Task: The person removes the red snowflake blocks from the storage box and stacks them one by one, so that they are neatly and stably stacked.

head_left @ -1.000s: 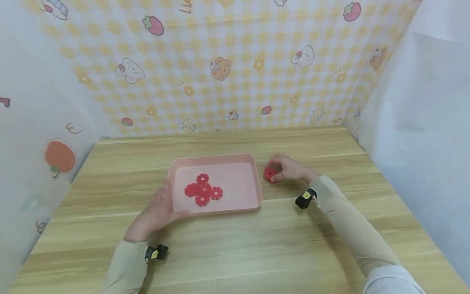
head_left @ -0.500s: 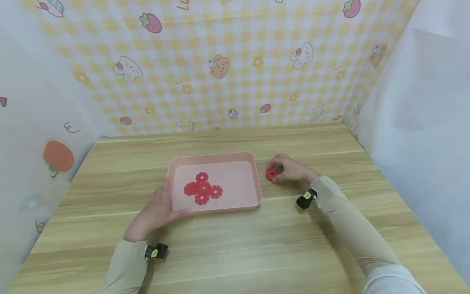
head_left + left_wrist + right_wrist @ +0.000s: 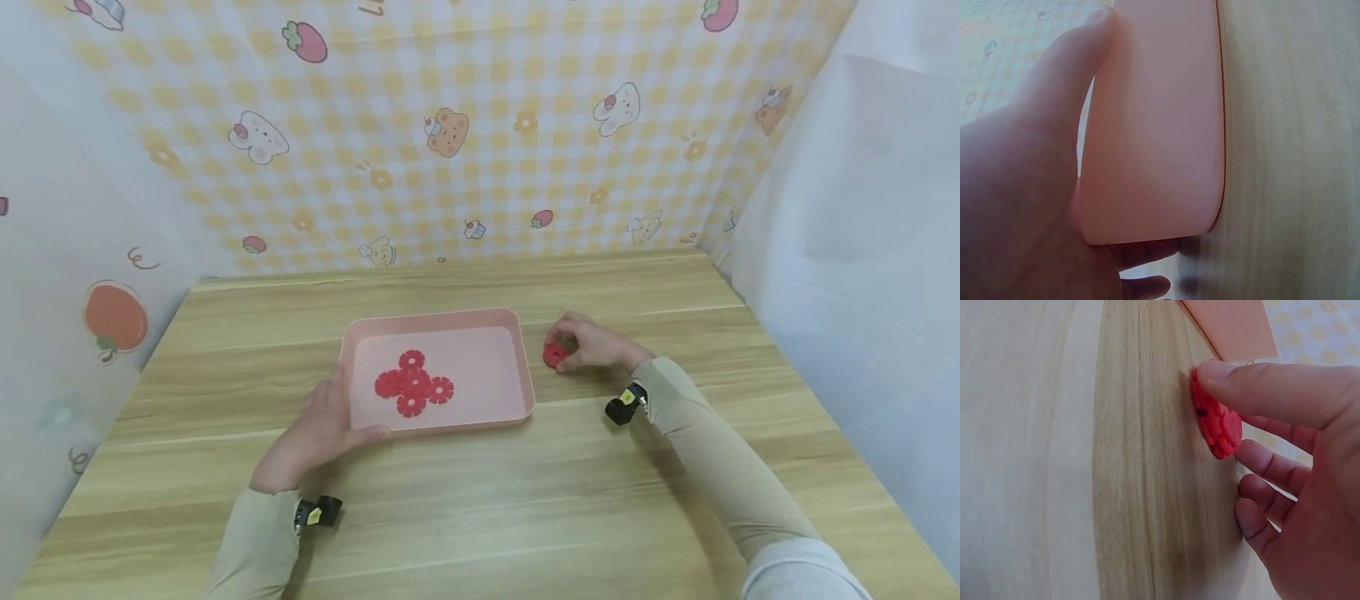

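My left hand (image 3: pixel 315 427) grips the near left corner of a shallow pink tray (image 3: pixel 487 358), its thumb along the front rim. In the left wrist view the fingers (image 3: pixel 1144 251) show curled behind the tray's end wall (image 3: pixel 1154 137). Several red, notched snowflake discs (image 3: pixel 415 382) lie overlapping on the tray floor, left of its middle. Just beyond the tray's right side, my right hand (image 3: pixel 591 344) pinches a small stack of the same red discs (image 3: pixel 1217 422) low at the table. Its thumb (image 3: pixel 1216 372) presses the stack's edge, and the other fingers are bent beside it.
The tray and both hands are on a wood-grain table (image 3: pixel 480 517). A yellow checked backdrop (image 3: pixel 487 167) stands along the far edge. Pale side walls (image 3: pixel 840 250) rise at left and right. A small black camera (image 3: pixel 624 406) is strapped to each wrist.
The right hand has gathered the red discs more closely between thumb and fingers, shifting them very slightly right. The left hand stays on the tray. The head view has tilted slightly.
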`<control>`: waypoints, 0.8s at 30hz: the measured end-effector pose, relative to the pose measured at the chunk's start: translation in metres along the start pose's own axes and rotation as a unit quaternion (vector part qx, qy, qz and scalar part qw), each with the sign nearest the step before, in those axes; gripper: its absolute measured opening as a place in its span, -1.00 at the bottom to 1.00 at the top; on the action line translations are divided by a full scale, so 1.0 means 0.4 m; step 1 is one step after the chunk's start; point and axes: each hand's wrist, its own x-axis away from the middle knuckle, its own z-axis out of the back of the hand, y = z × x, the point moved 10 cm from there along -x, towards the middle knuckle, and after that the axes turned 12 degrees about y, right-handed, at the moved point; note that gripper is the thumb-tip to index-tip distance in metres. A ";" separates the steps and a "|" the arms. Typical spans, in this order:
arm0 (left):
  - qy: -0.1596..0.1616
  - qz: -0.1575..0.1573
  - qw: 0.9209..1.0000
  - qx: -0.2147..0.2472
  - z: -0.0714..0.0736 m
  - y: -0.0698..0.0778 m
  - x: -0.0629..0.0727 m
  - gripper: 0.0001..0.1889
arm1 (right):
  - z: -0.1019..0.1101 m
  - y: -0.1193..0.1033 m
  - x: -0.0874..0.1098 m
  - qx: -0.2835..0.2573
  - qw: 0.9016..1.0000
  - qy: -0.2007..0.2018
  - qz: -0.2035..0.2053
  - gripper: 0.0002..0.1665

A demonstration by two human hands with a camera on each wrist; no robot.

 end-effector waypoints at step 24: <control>-0.009 0.009 1.000 -0.002 -0.002 -0.005 0.000 0.34 | 0.009 -0.045 -0.026 0.003 0.999 -0.037 0.002 -0.58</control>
